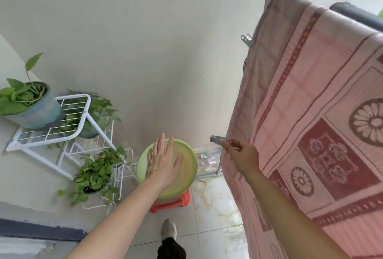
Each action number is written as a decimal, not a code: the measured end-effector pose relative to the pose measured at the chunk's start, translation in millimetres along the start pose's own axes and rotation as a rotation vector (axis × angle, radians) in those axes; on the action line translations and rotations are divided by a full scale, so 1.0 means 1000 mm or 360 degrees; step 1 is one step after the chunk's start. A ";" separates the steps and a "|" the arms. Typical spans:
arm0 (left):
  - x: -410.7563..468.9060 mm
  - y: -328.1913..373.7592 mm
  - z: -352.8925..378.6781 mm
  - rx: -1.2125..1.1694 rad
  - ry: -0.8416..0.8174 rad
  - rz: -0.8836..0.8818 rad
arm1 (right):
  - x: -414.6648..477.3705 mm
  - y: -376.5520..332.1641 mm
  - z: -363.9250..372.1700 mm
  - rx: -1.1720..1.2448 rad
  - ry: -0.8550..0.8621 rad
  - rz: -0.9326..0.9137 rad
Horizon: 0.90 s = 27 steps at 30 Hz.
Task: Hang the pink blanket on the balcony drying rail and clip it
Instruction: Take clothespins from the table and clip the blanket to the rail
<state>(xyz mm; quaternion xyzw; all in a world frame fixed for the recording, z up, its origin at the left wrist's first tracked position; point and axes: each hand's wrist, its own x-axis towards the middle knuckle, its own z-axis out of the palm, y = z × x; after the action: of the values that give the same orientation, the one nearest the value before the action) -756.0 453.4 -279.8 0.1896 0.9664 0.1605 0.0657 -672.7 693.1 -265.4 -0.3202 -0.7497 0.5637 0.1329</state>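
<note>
Pink blanket (310,103) hangs draped over the dark drying rail (352,15) overhead, its near edge just right of the right hand (242,155) — the nearer one — which pinches a grey clip (220,140) lying level, free end pointing left, away from the cloth. Left hand (162,161) hovers flat and empty over the green basin (186,167).

A home balcony: leafy green potted plants (16,97) stand on a white wire rack (99,129), a pink patterned blanket (310,113) drapes over a dark rail (352,12), above pale floor tiles (213,217).
</note>
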 end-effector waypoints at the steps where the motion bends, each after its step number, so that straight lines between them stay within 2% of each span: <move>1: 0.019 -0.004 0.005 -0.0013 -0.0042 0.0009 | 0.016 0.002 0.007 -0.0005 0.0025 0.0038; 7: 0.137 -0.018 0.036 -0.0067 -0.0282 0.0102 | 0.098 0.009 0.043 -0.0067 0.0243 0.0271; 14: 0.238 -0.001 0.063 -0.0110 -0.0612 0.0267 | 0.155 0.010 0.058 -0.0003 0.0421 0.0393; 23: 0.306 0.040 0.168 -0.0593 -0.1038 0.0127 | 0.181 0.073 0.072 -0.0080 0.0428 0.0482; 27: 0.331 0.074 0.210 -0.1151 -0.1165 -0.0148 | 0.182 0.088 0.073 -0.0046 0.0499 0.0496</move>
<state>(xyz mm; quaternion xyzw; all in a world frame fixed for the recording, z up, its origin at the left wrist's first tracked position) -994.9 706.7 -474.6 0.1555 0.7704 0.4043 0.4679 -822.7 766.3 -400.3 -0.5179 -0.6694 0.5099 0.1544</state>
